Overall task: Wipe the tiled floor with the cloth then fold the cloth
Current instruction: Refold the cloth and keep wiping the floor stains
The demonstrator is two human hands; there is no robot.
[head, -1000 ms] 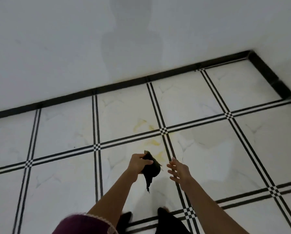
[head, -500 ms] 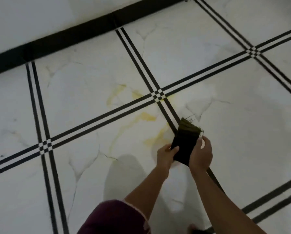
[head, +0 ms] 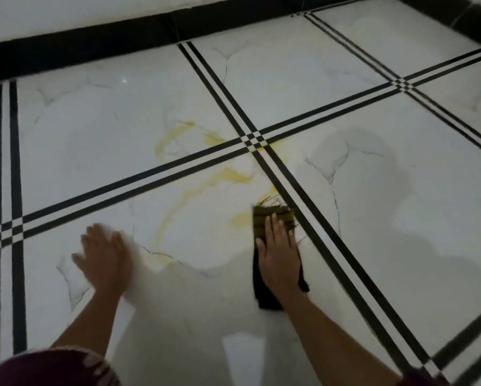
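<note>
A dark cloth with a frayed far edge lies flat on the white tiled floor. My right hand presses down on it with the fingers spread, covering its middle. The cloth's far end touches a yellow stain. More yellow smears spread across the tiles toward the black line crossing. My left hand rests flat and open on the bare tile to the left, blurred, holding nothing.
Double black lines divide the tiles and run just right of the cloth. A black skirting and a white wall bound the floor at the far side. My dark red sleeve shows at the bottom left.
Both hands held the cloth above the floor before. Now the cloth is down on the tile under my right hand, and my left hand has let go and moved left onto the floor.
</note>
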